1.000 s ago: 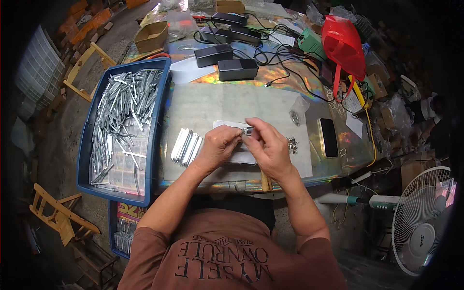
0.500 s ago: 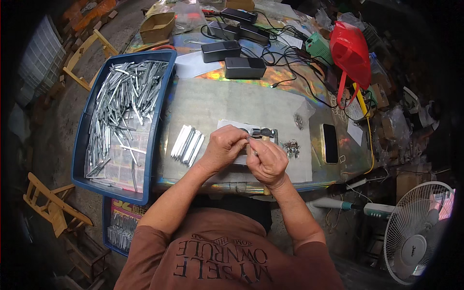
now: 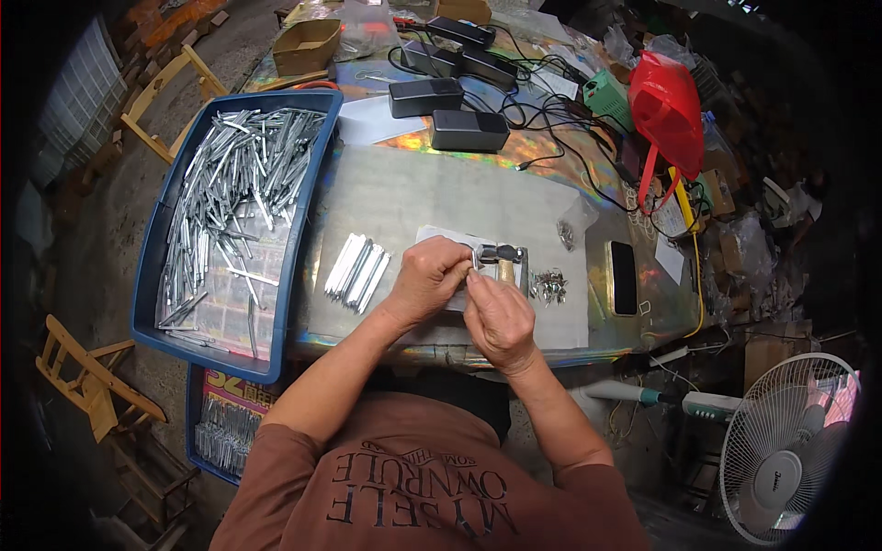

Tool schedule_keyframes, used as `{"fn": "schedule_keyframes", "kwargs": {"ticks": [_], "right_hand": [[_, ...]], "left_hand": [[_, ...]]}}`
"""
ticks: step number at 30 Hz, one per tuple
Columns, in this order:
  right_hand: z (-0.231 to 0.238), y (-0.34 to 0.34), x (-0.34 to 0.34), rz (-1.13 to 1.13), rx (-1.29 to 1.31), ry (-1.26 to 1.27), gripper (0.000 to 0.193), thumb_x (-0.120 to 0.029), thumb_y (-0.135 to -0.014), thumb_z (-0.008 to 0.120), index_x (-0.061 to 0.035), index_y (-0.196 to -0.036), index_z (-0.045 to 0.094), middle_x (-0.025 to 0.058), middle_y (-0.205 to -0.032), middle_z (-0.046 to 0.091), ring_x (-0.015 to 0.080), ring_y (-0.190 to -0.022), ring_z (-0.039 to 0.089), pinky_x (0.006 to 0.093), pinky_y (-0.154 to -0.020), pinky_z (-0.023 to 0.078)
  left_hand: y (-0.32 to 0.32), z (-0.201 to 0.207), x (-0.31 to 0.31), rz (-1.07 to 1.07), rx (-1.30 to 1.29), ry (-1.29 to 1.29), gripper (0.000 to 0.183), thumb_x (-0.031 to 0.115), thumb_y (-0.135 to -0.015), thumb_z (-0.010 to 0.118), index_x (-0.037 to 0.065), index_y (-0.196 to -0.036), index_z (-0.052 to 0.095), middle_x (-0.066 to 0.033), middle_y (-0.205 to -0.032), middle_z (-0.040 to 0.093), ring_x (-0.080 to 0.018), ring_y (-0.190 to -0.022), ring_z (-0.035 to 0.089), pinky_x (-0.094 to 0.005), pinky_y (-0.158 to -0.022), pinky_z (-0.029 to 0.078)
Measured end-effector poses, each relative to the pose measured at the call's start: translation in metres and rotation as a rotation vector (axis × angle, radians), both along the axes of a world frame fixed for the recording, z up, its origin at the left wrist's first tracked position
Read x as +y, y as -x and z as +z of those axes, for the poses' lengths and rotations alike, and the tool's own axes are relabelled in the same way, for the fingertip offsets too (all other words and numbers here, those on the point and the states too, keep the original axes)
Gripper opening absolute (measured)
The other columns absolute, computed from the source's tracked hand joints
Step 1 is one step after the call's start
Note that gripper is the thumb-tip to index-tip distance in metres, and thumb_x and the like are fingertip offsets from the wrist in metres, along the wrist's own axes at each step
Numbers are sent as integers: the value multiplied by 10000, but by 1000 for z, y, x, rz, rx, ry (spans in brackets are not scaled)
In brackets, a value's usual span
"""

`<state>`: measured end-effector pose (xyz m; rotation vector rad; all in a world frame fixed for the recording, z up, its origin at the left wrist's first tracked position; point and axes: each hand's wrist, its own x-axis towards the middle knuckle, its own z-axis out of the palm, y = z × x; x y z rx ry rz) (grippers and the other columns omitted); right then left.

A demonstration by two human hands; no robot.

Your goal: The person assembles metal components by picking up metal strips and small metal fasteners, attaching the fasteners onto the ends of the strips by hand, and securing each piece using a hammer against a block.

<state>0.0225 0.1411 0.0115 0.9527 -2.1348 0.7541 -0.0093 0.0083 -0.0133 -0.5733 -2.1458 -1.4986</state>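
Note:
My left hand [image 3: 425, 282] is closed in a pinch, with a thin silver metal piece [image 3: 474, 259] showing at its fingertips. Against those fingertips, my right hand [image 3: 502, 319] also pinches; whatever it grips is too small and hidden to make out. Just beyond the hands lies a hammer [image 3: 503, 254] with a dark head and a pale wooden handle, resting on a white-covered block or pad. Left of my left hand, a row of flat silver metal strips [image 3: 356, 274] lies side by side. A little heap of small shiny metal parts [image 3: 549, 286] sits right of the hammer.
A blue tray [image 3: 140, 275] full of loose metal strips stands at the left. Black boxes [image 3: 469, 130] with tangled cables lie at the back. On the right are a phone [image 3: 623, 278], a clear bag [image 3: 575, 223], a red bag [image 3: 663, 106] and a fan [image 3: 781, 450].
My right hand has turned slightly and shifted a little down and left, uncovering more of the hammer's handle. Both hands stay together at the fingertips. The whole view has shifted slightly.

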Motion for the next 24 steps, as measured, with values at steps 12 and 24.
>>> {"fn": "schedule_keyframes", "kwargs": {"ticks": [12,24], "right_hand": [[15,-41,38,-465,-796,-24,319,-152,-725,615,4,-962,469,151,-749,533,238,-595,518,329,-524,425],[34,-49,44,-6,-1273,875,462,25,-783,496,27,-1212,322,60,-830,530,43,-654,486,162,-514,385]], "left_hand": [[-1,1,-2,12,94,36,89,14,-670,616,38,-749,583,-73,-659,575,-212,-593,536,-300,-538,424],[-2,-1,-3,13,116,48,107,8,-662,619,38,-759,586,-73,-657,568,-212,-599,533,-303,-540,427]]}}
